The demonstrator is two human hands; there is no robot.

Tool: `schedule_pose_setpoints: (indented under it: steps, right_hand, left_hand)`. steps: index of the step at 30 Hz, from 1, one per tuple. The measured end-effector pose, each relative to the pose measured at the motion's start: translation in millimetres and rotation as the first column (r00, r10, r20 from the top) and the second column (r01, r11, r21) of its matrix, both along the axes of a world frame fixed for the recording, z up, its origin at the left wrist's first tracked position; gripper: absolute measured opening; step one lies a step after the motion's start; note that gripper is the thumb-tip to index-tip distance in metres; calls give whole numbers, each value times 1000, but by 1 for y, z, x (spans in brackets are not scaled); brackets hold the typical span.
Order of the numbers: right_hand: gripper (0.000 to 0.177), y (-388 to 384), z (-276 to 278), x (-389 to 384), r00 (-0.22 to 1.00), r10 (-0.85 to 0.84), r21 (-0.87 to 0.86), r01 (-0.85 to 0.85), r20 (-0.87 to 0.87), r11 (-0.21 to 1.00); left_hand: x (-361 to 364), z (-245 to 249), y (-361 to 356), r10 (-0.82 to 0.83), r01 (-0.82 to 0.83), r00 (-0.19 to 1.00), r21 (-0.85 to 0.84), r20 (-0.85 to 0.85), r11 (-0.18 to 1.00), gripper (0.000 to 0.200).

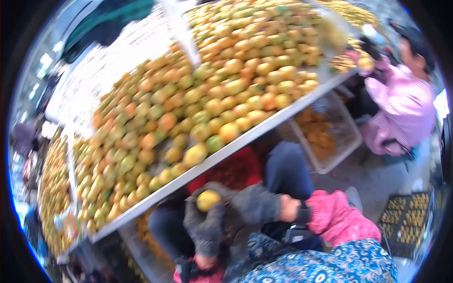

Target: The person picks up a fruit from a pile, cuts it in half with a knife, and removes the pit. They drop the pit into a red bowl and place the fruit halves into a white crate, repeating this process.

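Observation:
A yellow persimmon (208, 200) sits in the grip of my left hand (203, 224), which wears a grey glove. My right hand (255, 203), gloved in the same grey, is close beside it with its fingers curled; whatever it holds is blurred and hidden. Under both hands and between my knees, a red container (252, 162) shows in part. Just beyond, many green-to-orange persimmons (207, 104) cover a sloping table with a pale metal edge (264, 126).
Right of my knees stands a white plastic crate (347, 153) with orange scraps in it. A person in a pink checked top (401, 104) sits at the table's far right. Dark trays of small pieces (406, 217) lie on the floor at the lower right.

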State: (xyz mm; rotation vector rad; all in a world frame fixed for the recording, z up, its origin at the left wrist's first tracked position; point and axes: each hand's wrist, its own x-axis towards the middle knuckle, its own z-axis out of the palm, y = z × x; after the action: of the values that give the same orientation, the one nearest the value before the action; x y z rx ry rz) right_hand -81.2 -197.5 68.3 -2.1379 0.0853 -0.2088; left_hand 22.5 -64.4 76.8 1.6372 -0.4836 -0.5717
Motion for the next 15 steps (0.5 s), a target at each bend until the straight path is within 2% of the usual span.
schedule_pose_setpoints:
  steps: [1, 2, 3, 4, 6, 7, 9, 10, 12, 13, 14, 15]
  right_hand:
    - [87, 4, -16, 0, 998, -13, -31, 11, -68, 999]
    - [84, 10, -30, 4, 999, -43, 24, 42, 27, 999]
    - [82, 8, -15, 0, 994, -47, 62, 41, 103, 997]
    - [77, 9, -17, 3, 997, -46, 112, 53, -60, 992]
    - [65, 14, -43, 12, 987, -138, 144, 125, 85, 982]
    - [65, 14, -45, 11, 984, -157, 126, 146, 83, 981]
    - [56, 10, -44, 8, 987, -161, 112, 162, -14, 980]
    - [56, 7, -44, 8, 984, -179, 102, 180, -18, 978]
    - [55, 4, -33, 8, 985, -122, 109, 135, -118, 985]
    - [56, 3, -28, 7, 986, -111, 81, 122, -125, 989]
    - [56, 2, -30, 6, 984, -120, 76, 131, -129, 988]
    - [56, 2, -33, 6, 986, -109, 80, 119, -124, 990]
  left_hand:
    - [-2, 5, -3, 7, -7, 1000, 28, 9, 1000, 34]
    - [1, 2, -2, -18, 19, 1000, 33, -13, 999, 32]
    - [2, -1, -6, -21, 16, 988, 37, 152, 999, 32]
    - [5, -9, -9, 22, -28, 993, 50, 119, 998, 33]
    - [10, -12, -14, -49, 11, 950, 124, 308, 992, 32]
    - [16, -18, -11, -63, 32, 950, 106, 305, 994, 32]
    - [25, -24, -11, -227, 197, 958, 170, 175, 965, 31]
    - [25, -28, -12, -242, 215, 955, 160, 172, 963, 31]
    - [20, -16, -14, -201, 198, 978, 72, 46, 978, 44]
    - [20, -15, -14, -205, 198, 975, 76, 89, 977, 38]
    - [25, -28, -10, -213, 207, 973, 71, 86, 976, 38]
    - [33, -50, -1, -236, 224, 959, 90, 156, 970, 39]
